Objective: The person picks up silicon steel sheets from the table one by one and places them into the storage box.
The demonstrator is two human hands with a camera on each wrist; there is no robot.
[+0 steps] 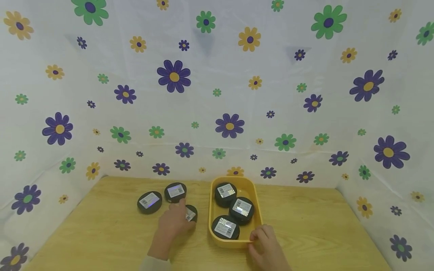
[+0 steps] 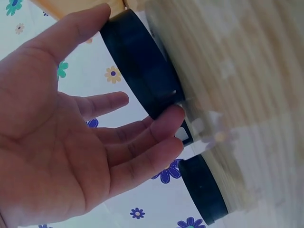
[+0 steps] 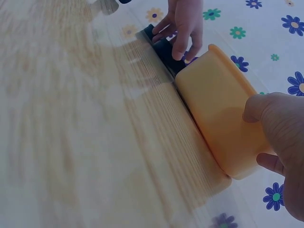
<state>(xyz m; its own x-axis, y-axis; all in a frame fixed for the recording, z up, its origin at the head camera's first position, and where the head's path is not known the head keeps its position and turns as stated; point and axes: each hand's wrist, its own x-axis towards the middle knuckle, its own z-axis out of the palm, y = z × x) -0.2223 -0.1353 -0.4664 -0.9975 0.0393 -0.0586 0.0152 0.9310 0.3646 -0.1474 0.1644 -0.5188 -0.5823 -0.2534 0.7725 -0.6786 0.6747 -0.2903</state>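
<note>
My left hand (image 1: 174,220) spans a flat black round container (image 1: 191,213) on the table, its label partly hidden. In the left wrist view the thumb meets one edge of this container (image 2: 142,61) and fingertips meet the opposite side. Two more such containers, a left one (image 1: 149,202) and a far one (image 1: 175,192), lie label up just beyond the hand. A yellow bin (image 1: 234,244) stands to the right with three like containers inside, one at its near end (image 1: 225,227). At its near right corner my right hand (image 1: 268,246) grips the rim, thumb outside.
Wood-patterned table (image 1: 305,226) lies beneath everything. A white flower-printed sheet (image 1: 203,101) rises behind the table and along both sides. The bin's far end sits close to the back sheet.
</note>
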